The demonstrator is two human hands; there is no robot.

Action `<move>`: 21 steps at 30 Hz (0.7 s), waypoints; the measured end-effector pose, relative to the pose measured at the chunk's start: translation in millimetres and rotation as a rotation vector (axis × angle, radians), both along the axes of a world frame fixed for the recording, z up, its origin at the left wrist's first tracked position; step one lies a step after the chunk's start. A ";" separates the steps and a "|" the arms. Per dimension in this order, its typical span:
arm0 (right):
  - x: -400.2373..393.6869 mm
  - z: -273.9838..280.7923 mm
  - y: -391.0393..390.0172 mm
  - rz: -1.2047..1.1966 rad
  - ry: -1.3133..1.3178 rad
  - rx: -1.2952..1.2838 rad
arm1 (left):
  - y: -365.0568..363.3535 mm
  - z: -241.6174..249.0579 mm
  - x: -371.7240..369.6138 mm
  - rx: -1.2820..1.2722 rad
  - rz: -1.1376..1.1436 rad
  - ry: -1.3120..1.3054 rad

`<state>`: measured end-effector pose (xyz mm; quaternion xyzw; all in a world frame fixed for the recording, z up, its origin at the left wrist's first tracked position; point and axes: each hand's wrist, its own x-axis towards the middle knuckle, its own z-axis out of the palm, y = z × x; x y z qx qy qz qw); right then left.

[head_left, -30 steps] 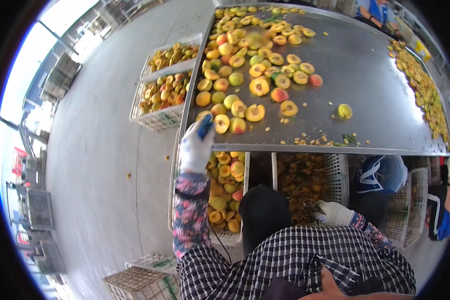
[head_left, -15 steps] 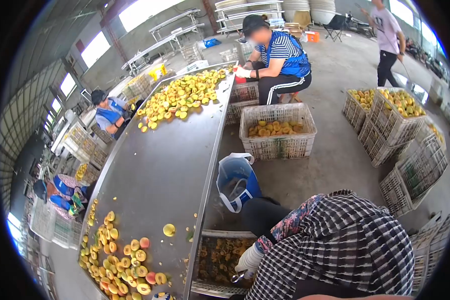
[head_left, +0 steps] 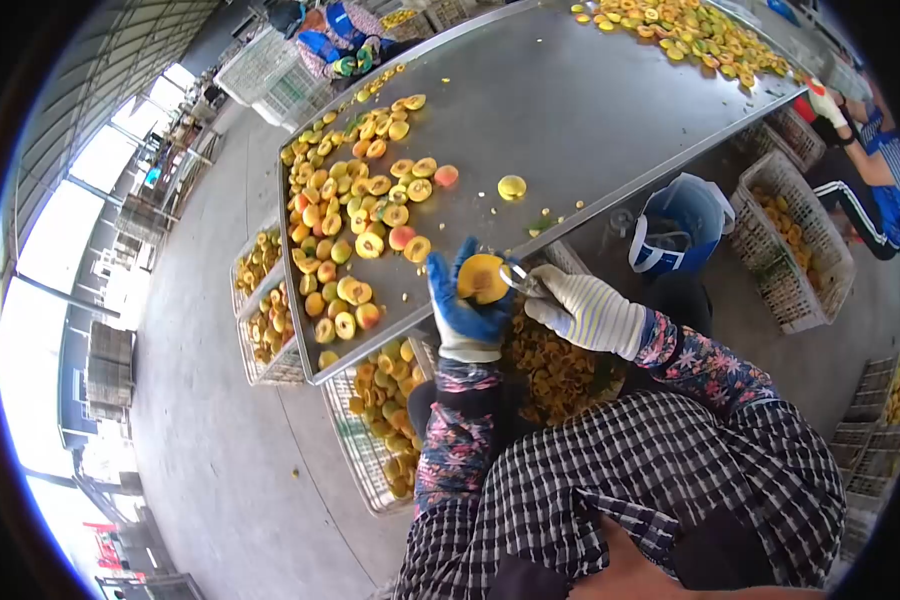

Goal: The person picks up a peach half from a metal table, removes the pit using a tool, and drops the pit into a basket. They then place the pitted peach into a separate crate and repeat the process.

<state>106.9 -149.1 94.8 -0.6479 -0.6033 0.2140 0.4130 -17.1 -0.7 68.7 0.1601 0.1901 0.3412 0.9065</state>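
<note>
My left hand (head_left: 467,312), in a blue and white glove, holds a peach half (head_left: 482,279) with its cut face showing. My right hand (head_left: 585,310), in a striped white glove, grips a small metal tool (head_left: 517,280) whose end touches the right edge of the fruit. Both hands are over the near edge of the metal table (head_left: 550,90). Many halved peaches (head_left: 355,215) lie on the table to the left, and a single yellow one (head_left: 511,187) lies just beyond my hands. Below my hands, a crate holds brownish fruit scraps (head_left: 550,375).
A crate of peaches (head_left: 385,410) stands at lower left, with more crates (head_left: 260,335) beyond it. A blue bucket (head_left: 682,225) and another crate (head_left: 790,240) are on the right. Co-workers sit at the far side (head_left: 340,35) and right (head_left: 870,160).
The view has swung left and down. My left hand has come up into view with a peach half, and my right hand has risen from the scrap crate to meet it with the tool.
</note>
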 end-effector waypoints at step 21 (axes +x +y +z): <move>5.8 -75.6 13.1 0.153 -0.034 -0.056 | -26.1 -10.1 7.6 0.415 -0.006 0.230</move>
